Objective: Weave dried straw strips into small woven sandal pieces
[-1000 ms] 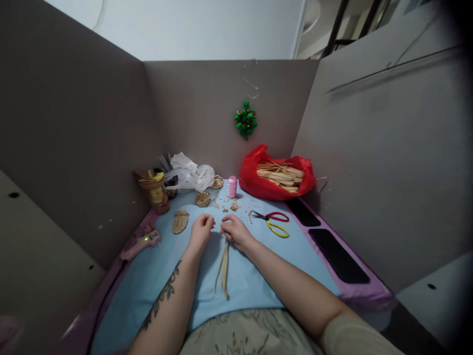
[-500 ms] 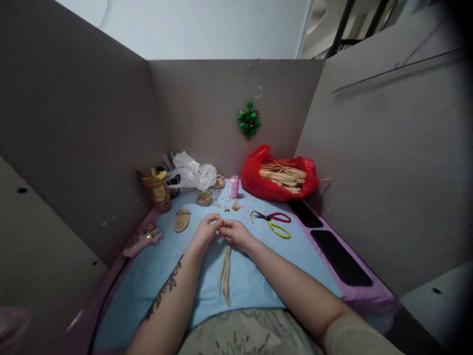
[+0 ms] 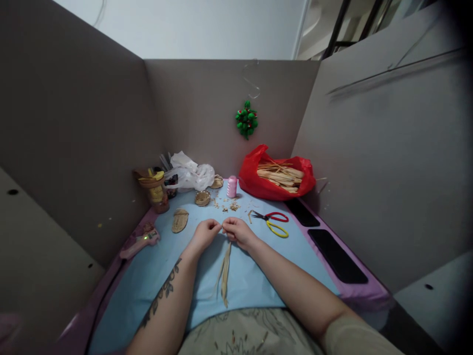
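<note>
Straw strips (image 3: 225,277) hang below the right hand (image 3: 238,233), pinched in its fingers; left hand (image 3: 206,234) closed just beside it, any hold unclear: a firm, steady pinch should keep them even.

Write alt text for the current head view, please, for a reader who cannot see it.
A person's left hand and right hand are nearly fingertip to fingertip over a blue cloth, with dry strips trailing from the right one. Beyond are a small basket and a red bag of similar strips; open scissors lie to the right.
</note>
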The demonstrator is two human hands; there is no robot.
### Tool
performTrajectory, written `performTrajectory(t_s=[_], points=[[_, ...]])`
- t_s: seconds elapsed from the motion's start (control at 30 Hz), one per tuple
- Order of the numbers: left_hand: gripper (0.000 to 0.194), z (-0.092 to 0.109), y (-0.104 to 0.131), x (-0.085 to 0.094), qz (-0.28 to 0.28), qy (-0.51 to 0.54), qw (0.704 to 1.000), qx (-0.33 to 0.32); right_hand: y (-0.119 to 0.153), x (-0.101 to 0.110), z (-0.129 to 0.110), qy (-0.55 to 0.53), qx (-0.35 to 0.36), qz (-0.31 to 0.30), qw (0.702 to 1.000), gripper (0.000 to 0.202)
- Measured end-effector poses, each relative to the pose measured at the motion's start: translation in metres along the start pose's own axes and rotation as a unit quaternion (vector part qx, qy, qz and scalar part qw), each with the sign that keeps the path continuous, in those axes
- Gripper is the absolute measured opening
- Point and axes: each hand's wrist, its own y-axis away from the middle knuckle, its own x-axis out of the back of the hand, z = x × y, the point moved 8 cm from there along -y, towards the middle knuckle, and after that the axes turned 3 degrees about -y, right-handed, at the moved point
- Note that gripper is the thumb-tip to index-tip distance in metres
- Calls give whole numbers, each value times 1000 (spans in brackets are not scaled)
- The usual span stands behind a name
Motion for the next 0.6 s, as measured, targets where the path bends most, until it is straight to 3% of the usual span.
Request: performTrajectory(t_s=[0.1,0.33,0.5,0.6], points=[[20,2,0,5,35,0,999,12,2,1,-3,21,5,24,999,20],[22,-3,1,5,36,130,989,67,5,0,-8,37,10,27,999,20],[46,-8,1,-12,-12,161,986,40,3,2,-8,48,24,17,998,24],[54,-13,0,-16,3,121,992,29,3,3,-8,60,31,24,997,25]])
